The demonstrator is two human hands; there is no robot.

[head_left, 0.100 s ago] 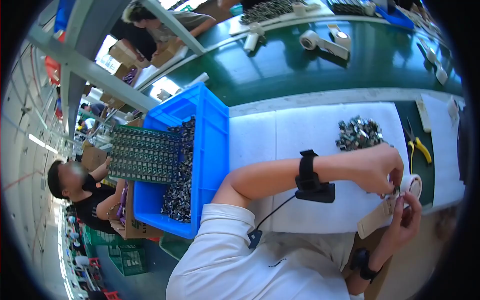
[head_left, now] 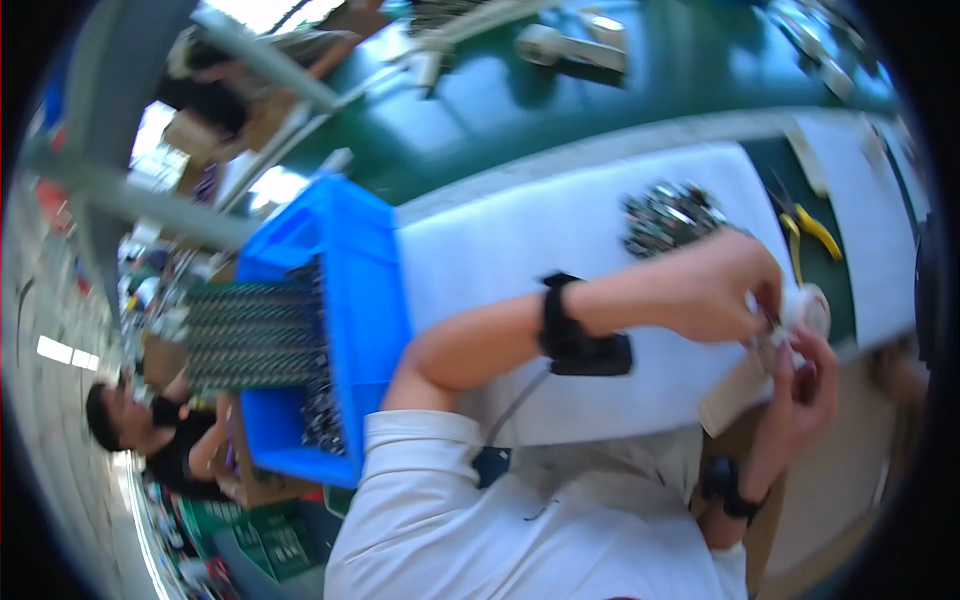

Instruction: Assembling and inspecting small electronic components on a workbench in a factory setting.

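Observation:
At the table's near right edge, my left hand is closed in a pinch over a cream plastic housing with a long handle and a round white end. What its fingertips hold is too small and blurred to make out. My right hand comes up from below, thumb and fingers closed on the housing near its round end. A pile of small metal and circuit-board parts lies on the white sheet beyond my left wrist. Black straps circle both wrists.
A blue bin of small parts stands left, with green circuit-board panels across it. Yellow-handled pliers lie to the right. More white housings rest on the green conveyor. A co-worker is at far left.
The whole view has shifted and blurred, so the table and conveyor appear higher and further left. Both hands keep the same closed hold at the housing.

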